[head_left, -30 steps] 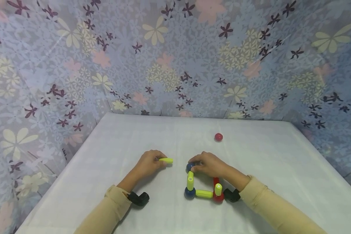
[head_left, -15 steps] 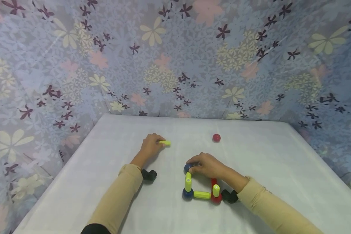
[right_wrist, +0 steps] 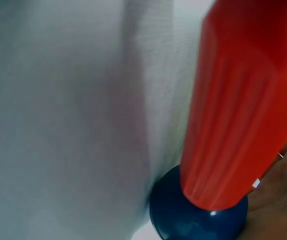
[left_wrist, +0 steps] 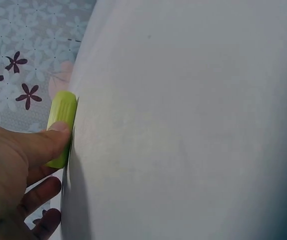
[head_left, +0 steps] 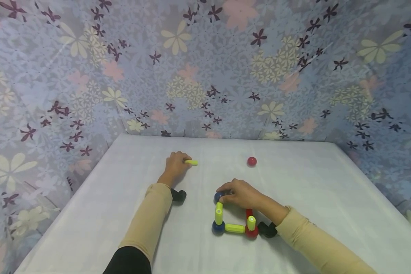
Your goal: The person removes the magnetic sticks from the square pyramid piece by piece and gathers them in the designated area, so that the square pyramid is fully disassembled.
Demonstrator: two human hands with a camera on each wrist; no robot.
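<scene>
My left hand (head_left: 176, 165) pinches a yellow-green magnetic rod (head_left: 191, 162) over the far left part of the table. In the left wrist view, thumb and finger grip this rod (left_wrist: 62, 107) while the other fingers curl loosely. My right hand (head_left: 244, 193) holds a blue ball (head_left: 218, 197) at the far left corner of a square of rods and balls. Another blue ball (head_left: 218, 227) is its near left corner, a red ball (head_left: 251, 231) its near right one. Close in the right wrist view are a red rod (right_wrist: 238, 105) and a blue ball (right_wrist: 193, 215). My right hand covers the far right corner.
A loose red ball (head_left: 252, 161) lies farther back on the white-covered table (head_left: 294, 167). Yellow-green rods stand up from the two near corners, one rod (head_left: 251, 223) on the red ball. A flowered cloth (head_left: 205, 68) hangs behind the table.
My left hand has reached forward, away from me, carrying the yellow-green rod. My right hand has stayed on the blue ball, and the square looks unmoved apart from a slight view shift.
</scene>
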